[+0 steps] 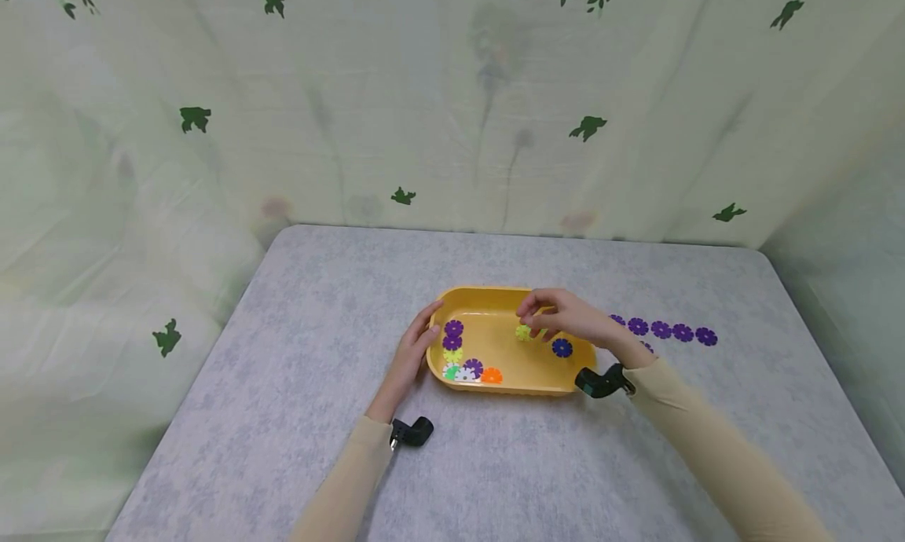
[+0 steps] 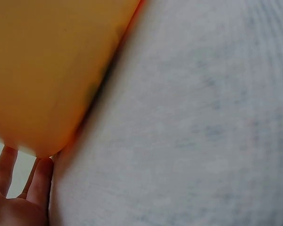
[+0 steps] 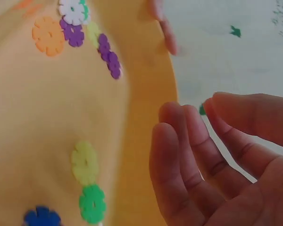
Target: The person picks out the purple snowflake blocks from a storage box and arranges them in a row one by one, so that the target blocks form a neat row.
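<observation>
Right hand (image 1: 558, 314) hovers over the tray (image 1: 495, 346), fingers loosely curved and thumb tip close to the index tip; whether they touch, I cannot tell. Under its fingertips lie a yellow piece (image 3: 85, 162) and a green piece (image 3: 92, 204) edge to edge; a blue piece (image 1: 562, 348) sits nearer the wrist. Left hand (image 1: 406, 353) presses nearly straight fingers against the tray's left end. The tray's long axis runs crosswise from hand to hand, its rounded right end beneath the right wrist. Just beside the left fingers, inside, cluster purple, yellow, green, white and orange pieces. Beyond the right wrist, a purple row (image 1: 661, 330) stretches rightward on the table (image 1: 566, 463).
</observation>
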{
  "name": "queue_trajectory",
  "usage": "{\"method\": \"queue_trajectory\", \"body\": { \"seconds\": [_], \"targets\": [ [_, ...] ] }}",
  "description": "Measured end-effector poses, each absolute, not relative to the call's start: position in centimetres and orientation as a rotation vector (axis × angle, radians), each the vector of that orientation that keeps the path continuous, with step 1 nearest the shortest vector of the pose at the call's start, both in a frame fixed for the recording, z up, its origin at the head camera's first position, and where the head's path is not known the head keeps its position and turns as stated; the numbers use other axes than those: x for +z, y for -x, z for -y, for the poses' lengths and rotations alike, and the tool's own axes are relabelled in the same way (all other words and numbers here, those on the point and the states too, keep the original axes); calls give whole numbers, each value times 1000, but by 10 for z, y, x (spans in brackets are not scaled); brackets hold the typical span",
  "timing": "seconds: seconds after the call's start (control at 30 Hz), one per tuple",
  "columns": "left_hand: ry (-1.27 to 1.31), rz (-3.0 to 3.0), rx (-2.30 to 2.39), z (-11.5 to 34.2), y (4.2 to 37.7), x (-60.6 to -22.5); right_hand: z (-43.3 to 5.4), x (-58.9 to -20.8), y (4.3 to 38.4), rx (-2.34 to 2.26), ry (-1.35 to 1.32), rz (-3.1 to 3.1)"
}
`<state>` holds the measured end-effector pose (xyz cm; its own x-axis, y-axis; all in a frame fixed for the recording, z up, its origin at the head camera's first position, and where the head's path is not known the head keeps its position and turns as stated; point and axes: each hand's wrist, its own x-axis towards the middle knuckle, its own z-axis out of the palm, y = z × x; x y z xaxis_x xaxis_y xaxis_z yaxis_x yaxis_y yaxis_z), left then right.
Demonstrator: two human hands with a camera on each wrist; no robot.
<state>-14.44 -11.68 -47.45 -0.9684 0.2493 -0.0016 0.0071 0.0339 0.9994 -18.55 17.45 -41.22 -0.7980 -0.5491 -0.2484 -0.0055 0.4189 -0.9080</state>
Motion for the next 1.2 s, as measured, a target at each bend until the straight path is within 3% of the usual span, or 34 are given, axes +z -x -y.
{"method": "queue_trajectory", "body": {
  "seconds": [0.57, 0.73, 1.2],
  "targets": [
    [-243, -2120, 2031, 118, 145, -476, -110, -442, 212, -1087, 632, -2004],
    [-261, -2144, 2077, 118, 154, -498, -96, -450, 214, -1005, 644, -2002],
    [-295, -2127, 2104, 120, 155, -502, -81, -457, 214, -816, 778, -2200]
  ]
}}
